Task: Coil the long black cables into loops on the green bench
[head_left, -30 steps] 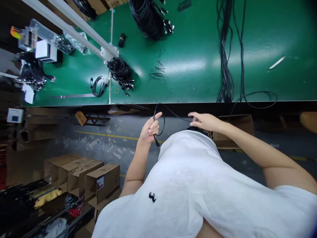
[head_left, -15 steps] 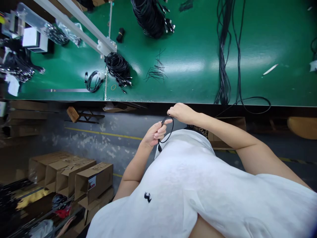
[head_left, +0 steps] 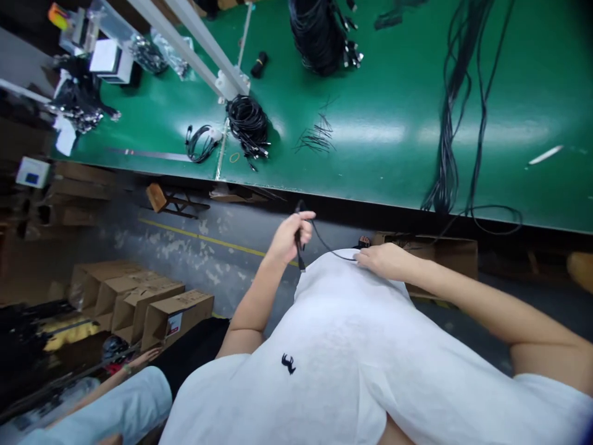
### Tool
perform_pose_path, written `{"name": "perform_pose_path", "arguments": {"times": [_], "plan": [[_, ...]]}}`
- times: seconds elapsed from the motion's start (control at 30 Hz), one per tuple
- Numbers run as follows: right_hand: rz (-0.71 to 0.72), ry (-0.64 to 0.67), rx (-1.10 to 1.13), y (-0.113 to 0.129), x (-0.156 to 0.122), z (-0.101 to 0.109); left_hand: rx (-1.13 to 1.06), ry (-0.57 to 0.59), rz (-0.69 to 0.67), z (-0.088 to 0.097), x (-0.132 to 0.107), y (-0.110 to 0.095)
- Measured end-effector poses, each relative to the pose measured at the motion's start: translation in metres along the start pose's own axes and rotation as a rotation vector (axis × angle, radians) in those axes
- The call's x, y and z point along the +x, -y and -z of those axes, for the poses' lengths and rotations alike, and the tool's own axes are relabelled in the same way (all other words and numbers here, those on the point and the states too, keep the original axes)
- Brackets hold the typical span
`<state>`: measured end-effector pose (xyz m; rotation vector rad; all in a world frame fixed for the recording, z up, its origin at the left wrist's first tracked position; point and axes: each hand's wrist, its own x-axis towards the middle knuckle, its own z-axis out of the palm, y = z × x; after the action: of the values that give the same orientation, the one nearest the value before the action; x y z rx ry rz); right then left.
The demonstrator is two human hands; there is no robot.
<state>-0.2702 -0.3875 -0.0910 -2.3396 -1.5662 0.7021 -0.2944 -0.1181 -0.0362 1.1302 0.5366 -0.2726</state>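
A black USB cable [head_left: 328, 248] runs between my two hands in front of my white shirt. My left hand [head_left: 288, 238] is closed around a small coil of it, index finger stretched out, and a connector end hangs below the fingers. To the right, my right hand [head_left: 380, 259] pinches the same cable near my waist. A bundle of long black cables [head_left: 447, 148] hangs toward the green table's front edge on the right. On the table ahead lie scattered short black ties [head_left: 317, 137] and a tied bundle of coiled cables [head_left: 248, 123].
The green table [head_left: 370, 173] spans the view ahead. A large cable bundle [head_left: 317, 37], a white pen-like object [head_left: 545, 155] and a single coiled cable [head_left: 199, 145] lie on it. Metal posts [head_left: 194, 49] rise at left. Cardboard boxes [head_left: 178, 312] and another person's arm [head_left: 134, 364] are behind left.
My right hand has moved right and down, away from my left hand, drawing the cable out between them. The view has turned slightly. Another person's arm and sleeve have come in at lower left.
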Motion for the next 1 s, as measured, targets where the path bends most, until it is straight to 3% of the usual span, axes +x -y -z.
{"name": "perform_pose_path", "arguments": {"times": [0.07,0.17,0.3,0.43,0.57,0.67,0.7,0.73,0.77,0.83,0.9,1.0], "plan": [[0.099,-0.025,0.001,0.018,0.011,0.027,0.17,0.087,0.084,-0.015,0.001,0.025],[0.042,-0.086,0.112,0.007,0.022,0.055,0.368,0.295,0.158,-0.024,-0.008,0.046],[-0.039,-0.179,0.391,-0.023,0.012,0.06,0.28,0.436,0.235,-0.016,-0.012,0.042],[-0.06,-0.249,0.448,-0.034,0.018,0.06,0.144,0.539,0.337,-0.02,-0.008,0.039],[-0.115,-0.349,0.521,-0.082,0.015,0.043,-0.026,0.487,0.359,-0.019,-0.014,0.025],[-0.451,-0.508,0.395,-0.125,-0.011,0.008,-0.226,0.266,0.129,-0.002,-0.021,0.001],[-0.543,-0.493,0.315,-0.131,-0.02,-0.004,-0.285,0.171,0.029,0.004,-0.022,-0.007],[-0.552,-0.426,0.248,-0.129,-0.027,-0.014,-0.322,0.087,-0.047,0.008,-0.022,-0.012],[-0.475,-0.326,0.204,-0.12,-0.031,-0.022,-0.329,0.03,-0.082,0.01,-0.021,-0.014],[-0.155,-0.184,0.179,-0.083,-0.033,-0.027,-0.25,-0.003,-0.048,0.008,-0.013,-0.009],[0.091,-0.178,0.148,-0.036,-0.024,-0.016,-0.085,0.045,0.039,-0.002,-0.002,0.008],[0.159,-0.273,0.119,0.005,0.001,0.022,0.121,0.183,0.122,-0.02,0.003,0.039]]}}
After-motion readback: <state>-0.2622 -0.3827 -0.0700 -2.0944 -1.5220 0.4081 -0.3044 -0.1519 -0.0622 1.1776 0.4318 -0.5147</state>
